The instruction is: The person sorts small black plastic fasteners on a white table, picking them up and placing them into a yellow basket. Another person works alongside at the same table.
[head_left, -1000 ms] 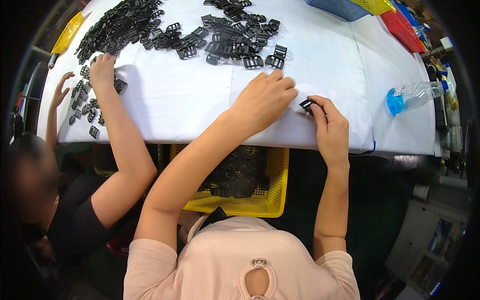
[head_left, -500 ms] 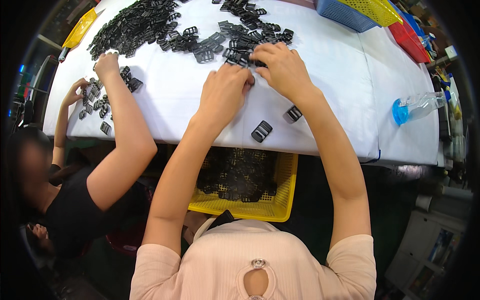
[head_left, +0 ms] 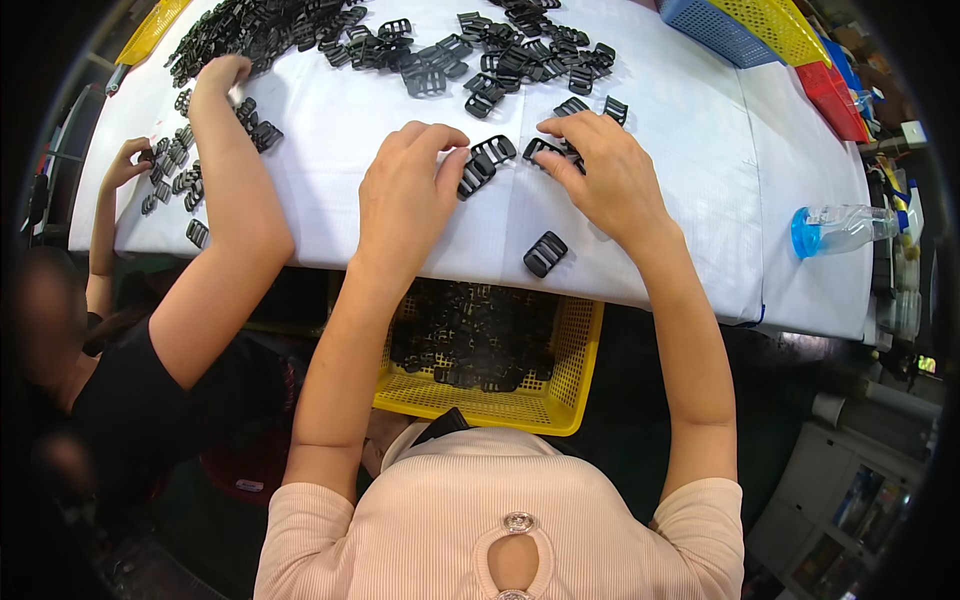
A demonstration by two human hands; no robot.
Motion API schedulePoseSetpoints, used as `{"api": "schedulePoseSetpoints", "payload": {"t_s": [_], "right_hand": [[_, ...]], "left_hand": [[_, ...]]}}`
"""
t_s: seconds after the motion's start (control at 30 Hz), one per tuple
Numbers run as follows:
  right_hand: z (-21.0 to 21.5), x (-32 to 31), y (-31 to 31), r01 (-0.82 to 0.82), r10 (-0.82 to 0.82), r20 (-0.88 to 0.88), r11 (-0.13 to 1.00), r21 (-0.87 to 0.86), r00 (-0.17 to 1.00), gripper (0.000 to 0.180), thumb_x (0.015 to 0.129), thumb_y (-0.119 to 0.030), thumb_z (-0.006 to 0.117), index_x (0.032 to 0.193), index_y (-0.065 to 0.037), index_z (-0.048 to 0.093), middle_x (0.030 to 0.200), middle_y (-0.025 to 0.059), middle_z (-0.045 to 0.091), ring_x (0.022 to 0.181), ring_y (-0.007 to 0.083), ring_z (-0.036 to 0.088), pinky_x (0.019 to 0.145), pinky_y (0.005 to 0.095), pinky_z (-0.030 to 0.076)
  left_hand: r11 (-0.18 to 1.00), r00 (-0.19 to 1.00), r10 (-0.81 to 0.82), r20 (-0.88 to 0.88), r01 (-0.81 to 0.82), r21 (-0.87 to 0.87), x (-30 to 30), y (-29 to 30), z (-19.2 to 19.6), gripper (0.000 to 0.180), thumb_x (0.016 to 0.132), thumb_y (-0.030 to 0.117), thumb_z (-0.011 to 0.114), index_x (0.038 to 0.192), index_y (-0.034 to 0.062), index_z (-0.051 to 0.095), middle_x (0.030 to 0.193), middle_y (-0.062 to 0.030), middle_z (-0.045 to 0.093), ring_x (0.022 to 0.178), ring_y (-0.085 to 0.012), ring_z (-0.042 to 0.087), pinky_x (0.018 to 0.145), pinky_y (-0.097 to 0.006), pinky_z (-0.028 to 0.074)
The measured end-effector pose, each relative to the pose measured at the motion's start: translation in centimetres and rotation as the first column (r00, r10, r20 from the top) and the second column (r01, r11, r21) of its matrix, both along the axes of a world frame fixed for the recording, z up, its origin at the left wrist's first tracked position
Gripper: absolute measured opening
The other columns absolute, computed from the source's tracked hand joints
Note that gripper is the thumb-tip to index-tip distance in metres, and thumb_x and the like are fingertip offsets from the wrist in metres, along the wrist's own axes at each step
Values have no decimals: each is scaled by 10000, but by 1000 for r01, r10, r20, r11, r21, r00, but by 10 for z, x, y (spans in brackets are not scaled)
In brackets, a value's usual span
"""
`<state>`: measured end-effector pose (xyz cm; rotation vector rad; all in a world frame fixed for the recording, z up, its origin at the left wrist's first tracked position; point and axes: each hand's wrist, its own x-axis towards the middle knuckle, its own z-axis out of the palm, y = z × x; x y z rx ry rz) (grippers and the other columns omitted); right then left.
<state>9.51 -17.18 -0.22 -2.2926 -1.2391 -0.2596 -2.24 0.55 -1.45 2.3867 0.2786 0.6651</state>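
Note:
Black plastic strap buckles (head_left: pixel 485 97) lie on the white-covered table in front of me. My left hand (head_left: pixel 408 190) has its thumb and index finger apart, their tips beside two buckles (head_left: pixel 478 174) that touch each other. My right hand (head_left: pixel 617 178) is curled over the table, with thumb and fingertips on a black buckle (head_left: pixel 541 149); part of it and another piece under the fingers are hidden. Nearer the table edge lies a single buckle (head_left: pixel 545 254). Two more buckles (head_left: pixel 615 109) are just beyond my right hand.
A large heap of buckles (head_left: pixel 230 40) covers the far left. A co-worker's arm (head_left: pixel 225 170) reaches over smaller groups there. Below the edge is a yellow basket (head_left: pixel 570 405) holding buckles. On the right are a bottle with blue base (head_left: pixel 835 232), blue basket (head_left: pixel 700 30) and red bin (head_left: pixel 832 100).
Both hands have come back from the pile toward me and moved apart, my left hand going left. Several buckles now lie between them, away from the pile. The co-worker's nearer hand has moved farther up.

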Motion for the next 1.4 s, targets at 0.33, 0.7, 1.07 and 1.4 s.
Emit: {"api": "schedulePoseSetpoints", "payload": {"t_s": [0.33,0.7,1.07,1.4], "right_hand": [[12,-34,-14,80,-88,-204,996,-48,975,145,842,-160,642,954,-78,686,899,105,678,822,289,634,758,392,486],[13,-10,-33,237,-239,-131,971,-35,962,135,807,-146,710,924,-79,702,878,71,648,718,265,630,674,354,496],[-5,-2,3,288,-247,258,948,-137,934,211,804,-284,705,802,-74,698,734,60,660,730,205,638,663,363,459],[18,28,10,118,-160,-232,975,-188,959,232,853,-250,628,975,-81,729,919,92,692,848,298,663,759,383,520]], "left_hand": [[987,990,-137,45,133,88,-7,-5,9,127,810,124,712,919,57,717,945,-69,670,871,-249,607,754,-346,496],[951,945,-271,-181,292,100,9,-4,12,216,799,176,721,990,79,704,966,-62,667,926,-261,601,816,-354,494],[977,996,44,-82,-26,210,29,19,2,238,822,198,710,1029,84,680,992,-55,662,897,-250,622,802,-352,492],[978,988,-80,-135,104,181,57,14,-2,287,840,185,679,1100,88,606,922,-88,665,867,-259,633,771,-380,497]]}}
